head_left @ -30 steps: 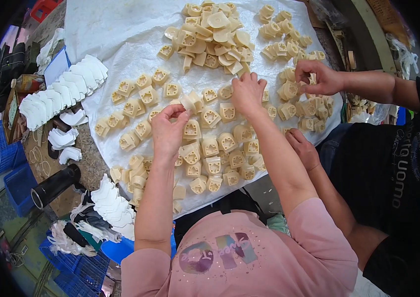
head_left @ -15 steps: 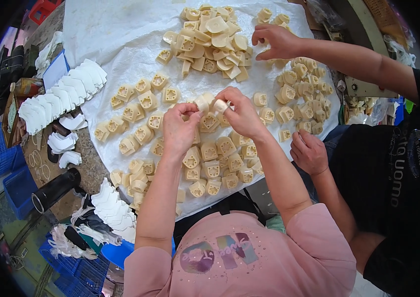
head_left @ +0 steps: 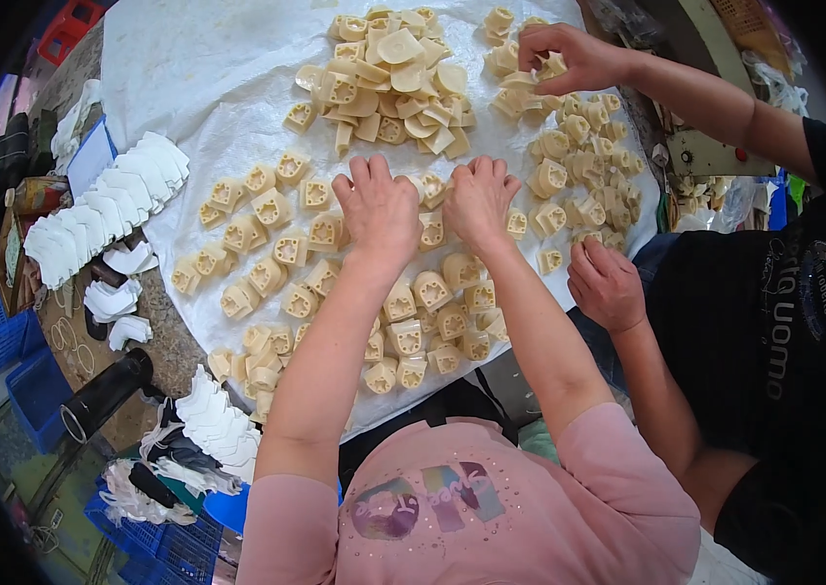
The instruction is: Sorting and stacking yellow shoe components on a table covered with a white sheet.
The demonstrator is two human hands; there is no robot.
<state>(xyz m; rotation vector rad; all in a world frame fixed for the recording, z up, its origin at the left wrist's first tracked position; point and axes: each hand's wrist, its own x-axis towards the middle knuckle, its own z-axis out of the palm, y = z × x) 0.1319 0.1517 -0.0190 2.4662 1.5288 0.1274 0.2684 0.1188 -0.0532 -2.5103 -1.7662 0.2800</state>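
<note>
My left hand [head_left: 379, 210] is bent over the white sheet among cream-coloured moulded pieces, its fingers curled downward and its fingertips hidden. To its right, my right hand [head_left: 481, 203] is also closed, knuckles up; what it grips, if anything, is out of sight. Between the two hands lie a few small cream pieces [head_left: 432, 231], blocky with a rounded side and a star-like hollow. Similar pieces [head_left: 271, 208] stand in loose rows left of my left hand. More of them [head_left: 430, 291] sit closely grouped between my forearms.
A heap of cream pieces [head_left: 393, 73] rises ahead on the white sheet [head_left: 208, 107]. At right, a co-worker's hand [head_left: 574, 58] reaches over further pieces [head_left: 598, 156]; their other hand [head_left: 608, 285] rests at the sheet's edge. Stacked white curved parts [head_left: 106, 200] lie left, near a black cylinder [head_left: 106, 395].
My hands have moved apart and forward, from holding small cream pieces close together to bending down over the sheet. The co-worker's far hand now curls over pieces. The view has shifted slightly.
</note>
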